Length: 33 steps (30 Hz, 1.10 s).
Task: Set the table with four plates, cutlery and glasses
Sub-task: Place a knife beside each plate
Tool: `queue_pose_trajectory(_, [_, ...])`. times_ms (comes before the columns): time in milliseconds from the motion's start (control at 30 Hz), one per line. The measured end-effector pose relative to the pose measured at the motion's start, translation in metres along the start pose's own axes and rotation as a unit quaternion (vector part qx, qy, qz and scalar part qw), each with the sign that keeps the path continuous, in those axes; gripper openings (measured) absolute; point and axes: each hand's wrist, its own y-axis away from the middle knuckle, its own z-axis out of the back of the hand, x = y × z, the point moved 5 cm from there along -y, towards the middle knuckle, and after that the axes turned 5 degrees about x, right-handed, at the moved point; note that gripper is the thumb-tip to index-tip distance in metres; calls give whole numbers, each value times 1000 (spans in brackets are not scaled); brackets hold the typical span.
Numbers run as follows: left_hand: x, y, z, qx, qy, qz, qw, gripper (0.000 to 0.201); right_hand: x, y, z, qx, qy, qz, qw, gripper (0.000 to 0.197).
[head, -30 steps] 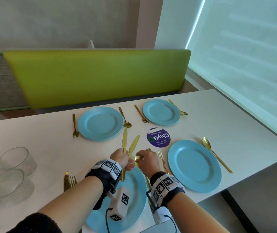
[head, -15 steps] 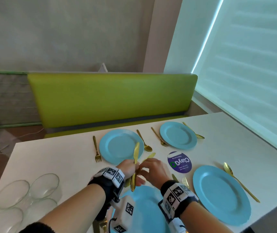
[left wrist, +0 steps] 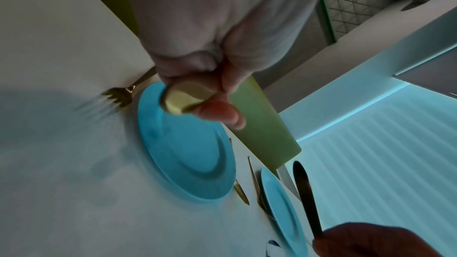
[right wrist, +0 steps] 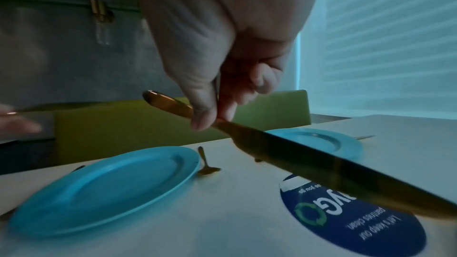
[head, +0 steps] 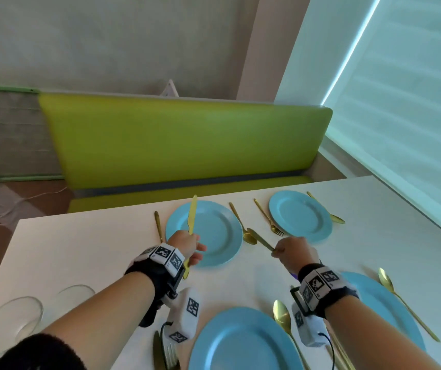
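Left hand (head: 184, 243) grips one gold knife (head: 192, 214) upright (over the far plate (head: 214, 236)); right hand (head: 295, 251) pinches another knife (head: 260, 239).

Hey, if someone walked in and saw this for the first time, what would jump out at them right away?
Probably the two gold knives in the air: the left hand grips one knife upright over the far left blue plate, and the right hand pinches another knife between the two far plates. Behind the white table runs a bright green bench.
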Motion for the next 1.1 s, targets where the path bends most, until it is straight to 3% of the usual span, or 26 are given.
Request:
queue_pose_trajectory(133, [-12, -22, 14, -21, -29, 4, 999, 14, -12, -57, 0, 20, -34, -60, 997, 24])
queue_pose_trajectory(267, [-23, -45, 21, -27, 2, 21, 999, 12, -9, -106, -6, 37, 0, -99, 994, 32])
queue_pose_trajectory(467, [-30, -66, 29, -52, 6, 23, 998, 29, -2, -158, -28, 66, 22, -132, 989, 37])
queue_pose_trajectory(633, [-34, -70, 38, -57, 39, 20, 997, 13, 1, -178, -46, 72, -6, -150, 986, 38])
queue_pose_trajectory(1100, [-33, -92, 23, -65, -15, 10, 998, 16, -1, -199, -52, 14, -127, -194, 973, 18])
